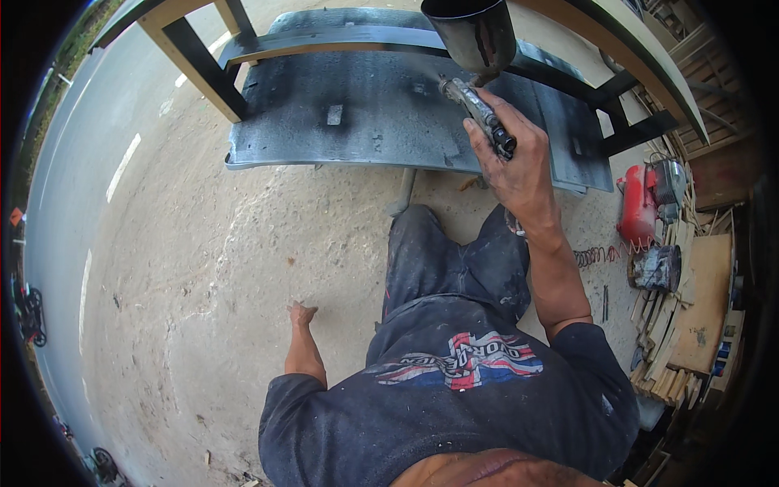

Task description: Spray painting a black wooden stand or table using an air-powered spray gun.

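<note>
My right hand [519, 158] is wrapped round a paint-stained spray gun [480, 118], with the thumb along its side. A dark paint cup [473, 36] with drips down its wall sits on top of the gun. Faint mist shows at the nozzle, which faces a black-coated rail [357, 36] of a wooden frame. Parts of this frame [174, 49] are black and others bare, pale wood. Beneath it is a board [316, 134] covered in dark overspray. Out to the left, over the ground, hangs my left hand [303, 313], empty with its fingers apart.
A red air compressor [639, 203] stands at the right, with a coiled hose [600, 256] and a grimy motor-like unit [656, 268] near it. Wood offcuts [673, 357] are piled along the right edge. A road [89, 170] runs along the left.
</note>
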A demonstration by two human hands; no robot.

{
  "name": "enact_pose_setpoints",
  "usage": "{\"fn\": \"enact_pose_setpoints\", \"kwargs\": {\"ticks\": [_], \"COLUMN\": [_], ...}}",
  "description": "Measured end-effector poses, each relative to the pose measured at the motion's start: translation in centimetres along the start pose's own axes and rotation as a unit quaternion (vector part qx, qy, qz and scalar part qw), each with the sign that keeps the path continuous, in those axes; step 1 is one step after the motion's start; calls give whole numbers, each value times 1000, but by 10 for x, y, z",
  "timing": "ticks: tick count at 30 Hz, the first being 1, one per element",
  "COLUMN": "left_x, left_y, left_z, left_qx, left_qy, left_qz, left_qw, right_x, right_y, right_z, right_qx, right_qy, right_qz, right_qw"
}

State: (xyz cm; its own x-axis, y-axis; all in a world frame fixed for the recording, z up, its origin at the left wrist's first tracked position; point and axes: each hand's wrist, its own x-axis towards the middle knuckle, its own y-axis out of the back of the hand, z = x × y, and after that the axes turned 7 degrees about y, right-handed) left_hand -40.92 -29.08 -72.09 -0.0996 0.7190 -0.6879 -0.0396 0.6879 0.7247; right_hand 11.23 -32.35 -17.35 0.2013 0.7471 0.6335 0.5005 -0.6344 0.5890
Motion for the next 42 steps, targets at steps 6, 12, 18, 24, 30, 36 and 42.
{"fn": "enact_pose_setpoints", "kwargs": {"ticks": [6, 12, 18, 24, 30, 36, 42], "left_x": [-5, -39, -40, -42, -30, -19, -12], "left_y": [-27, -13, -8, 1, -10, -21, -28], "left_z": [27, 44, 43, 44, 38, 38, 36], "left_qx": [-125, -178, -173, -159, -170, -140, -115], "left_qy": [43, 114, 107, 109, 106, 84, 61], "left_qz": [-102, -161, -194, -226, -224, -213, -200], "left_qw": [986, 964, 960, 955, 954, 963, 971], "right_x": [32, 57, 78, 86, 86, 79, 63], "right_y": [-53, -110, -159, -180, -191, -195, -191], "right_z": [-39, -76, -103, -112, -108, -100, -88], "right_qx": [-20, 10, 27, 50, 43, 57, 34], "right_qy": [85, 117, 166, 181, 191, 159, 131], "right_qz": [-30, -52, -71, -59, -50, -68, -92], "right_qw": [996, 992, 983, 980, 979, 983, 987]}}
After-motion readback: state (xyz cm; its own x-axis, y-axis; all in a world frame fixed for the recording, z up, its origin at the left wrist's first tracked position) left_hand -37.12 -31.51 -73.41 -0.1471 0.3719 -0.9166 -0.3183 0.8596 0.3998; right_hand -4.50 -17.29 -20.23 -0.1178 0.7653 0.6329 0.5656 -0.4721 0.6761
